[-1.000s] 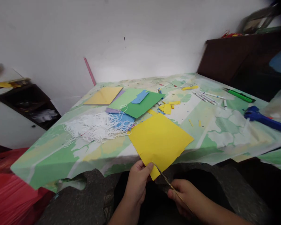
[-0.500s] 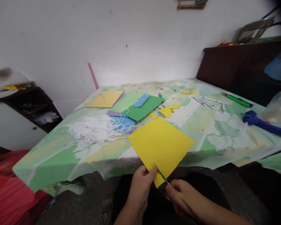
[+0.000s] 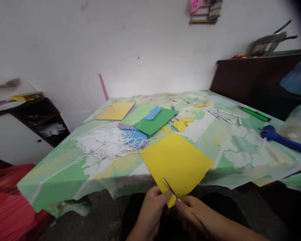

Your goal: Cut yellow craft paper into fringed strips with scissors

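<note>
A yellow sheet of paper (image 3: pixel 179 160) juts over the front table edge, its near corner pointing at me. My left hand (image 3: pixel 152 209) pinches that sheet by its lower left side, thumb on top. In my right hand (image 3: pixel 190 211) is a pair of scissors (image 3: pixel 171 189), its blades lying across the near corner of the paper, close to my left thumb. How far the blades are apart cannot be made out. Beyond the sheet lie yellow paper scraps (image 3: pixel 180 126) and a green sheet (image 3: pixel 160 120) with a blue paper piece (image 3: pixel 153 113) on it.
A heap of white string (image 3: pixel 107 142) lies left on the patterned tablecloth (image 3: pixel 62 177). Markers (image 3: pixel 222 116), a green utility knife (image 3: pixel 256 113) and a blue glue gun (image 3: pixel 283 139) are at right. A red plastic bag (image 3: pixel 12 207) stands lower left.
The view has tilted up slightly, so the table sits lower. The scissors have pushed a little further over the paper, toward the left. Both hands keep their hold.
</note>
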The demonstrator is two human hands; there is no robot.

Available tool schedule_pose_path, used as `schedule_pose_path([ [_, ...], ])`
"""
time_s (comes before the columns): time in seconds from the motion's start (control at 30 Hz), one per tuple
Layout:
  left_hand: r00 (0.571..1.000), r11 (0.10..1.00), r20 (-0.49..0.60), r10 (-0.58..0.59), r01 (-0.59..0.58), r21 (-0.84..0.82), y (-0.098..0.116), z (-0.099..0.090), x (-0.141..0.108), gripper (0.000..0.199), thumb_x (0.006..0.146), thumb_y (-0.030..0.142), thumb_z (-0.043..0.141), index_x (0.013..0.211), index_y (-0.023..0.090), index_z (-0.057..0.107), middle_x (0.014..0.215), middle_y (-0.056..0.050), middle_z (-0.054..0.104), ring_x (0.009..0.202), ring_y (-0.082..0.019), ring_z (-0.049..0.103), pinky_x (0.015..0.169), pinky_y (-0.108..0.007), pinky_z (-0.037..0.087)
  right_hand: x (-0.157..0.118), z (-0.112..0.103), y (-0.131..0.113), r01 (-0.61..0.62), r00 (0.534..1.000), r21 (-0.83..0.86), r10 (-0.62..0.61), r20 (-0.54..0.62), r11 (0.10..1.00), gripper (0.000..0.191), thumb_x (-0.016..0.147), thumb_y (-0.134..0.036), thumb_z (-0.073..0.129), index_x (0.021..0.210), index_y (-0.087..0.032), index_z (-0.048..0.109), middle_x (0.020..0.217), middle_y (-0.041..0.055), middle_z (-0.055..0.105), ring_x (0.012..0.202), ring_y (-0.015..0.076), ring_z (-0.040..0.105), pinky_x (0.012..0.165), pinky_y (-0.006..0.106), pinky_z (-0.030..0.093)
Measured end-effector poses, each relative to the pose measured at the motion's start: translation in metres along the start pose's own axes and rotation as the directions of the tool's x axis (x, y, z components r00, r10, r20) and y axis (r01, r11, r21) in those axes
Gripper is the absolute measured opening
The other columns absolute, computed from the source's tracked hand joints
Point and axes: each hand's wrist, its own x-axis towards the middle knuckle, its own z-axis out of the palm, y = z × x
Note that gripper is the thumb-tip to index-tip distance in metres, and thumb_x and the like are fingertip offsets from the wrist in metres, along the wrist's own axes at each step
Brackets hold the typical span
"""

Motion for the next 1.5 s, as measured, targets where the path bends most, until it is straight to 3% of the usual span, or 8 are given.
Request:
schedule_pose_path([
  [0.27, 0.999, 1.000, 0.018, -0.026, 0.026, -0.010, -0.011, -0.008, 0.008, 0.027, 0.058, 0.033, 0.061, 0.073, 0.011, 0.059, 0.060, -0.005, 0.059, 0.047, -0.011, 0.049, 0.041, -0.021, 0.030, 0.012, 0.005, 0.018, 0.025, 1.000, -0.013, -0.026, -0.005, 1.000, 0.060, 0.061, -0.072, 0.029, 0.062, -0.014, 0.042, 0.040, -0.0054, 0.036, 0.029, 0.0034, 0.031, 0.026, 0.013, 0.022],
  [0.53, 0.999, 1.000, 0.045, -0.021, 0.022, -0.012, -0.010, -0.016, 0.010, 0.022, 0.060, 0.028, 0.060, 0.071, 0.010, 0.058, 0.059, -0.004, 0.058, 0.044, -0.009, 0.045, 0.039, -0.021, 0.028, 0.014, 0.008, 0.007, 0.055, 0.998, 0.026, -0.055, -0.015, 0.998, 0.061, 0.056, -0.074, 0.035, 0.062, -0.013, 0.044, 0.040, -0.0071, 0.031, 0.031, 0.0028, 0.028, 0.027, 0.014, 0.019],
  [0.8, 0.999, 0.999, 0.005, -0.036, 0.036, -0.031, -0.007, -0.019, 0.010, 0.028, 0.056, 0.031, 0.063, 0.073, 0.009, 0.060, 0.059, -0.005, 0.059, 0.045, -0.010, 0.047, 0.042, -0.021, 0.032, 0.020, 0.013, 0.013, 0.149, 0.989, 0.120, -0.149, -0.014, 0.981, 0.059, 0.057, -0.069, 0.042, 0.066, -0.011, 0.050, 0.043, -0.0069, 0.031, 0.034, 0.0023, 0.027, 0.030, 0.014, 0.018],
  [1.13, 0.999, 0.999, 0.022, -0.050, 0.050, -0.012, -0.003, -0.018, 0.010, 0.036, 0.054, 0.034, 0.064, 0.079, 0.008, 0.061, 0.061, -0.007, 0.062, 0.050, -0.013, 0.051, 0.051, -0.025, 0.038, 0.027, 0.015, 0.016, 0.051, 0.998, 0.179, -0.045, -0.038, 0.983, 0.057, 0.048, -0.068, 0.051, 0.063, -0.013, 0.048, 0.038, -0.0075, 0.032, 0.031, 0.0033, 0.029, 0.028, 0.015, 0.019],
  [1.5, 0.998, 0.999, 0.043, -0.034, 0.035, -0.033, -0.004, -0.017, 0.010, 0.033, 0.055, 0.032, 0.063, 0.078, 0.008, 0.061, 0.062, -0.007, 0.061, 0.048, -0.011, 0.049, 0.050, -0.024, 0.037, 0.026, 0.015, 0.012, 0.072, 0.997, 0.178, -0.068, -0.025, 0.981, 0.043, 0.056, -0.056, 0.054, 0.060, -0.014, 0.045, 0.040, -0.0073, 0.031, 0.031, 0.0029, 0.029, 0.027, 0.014, 0.018],
])
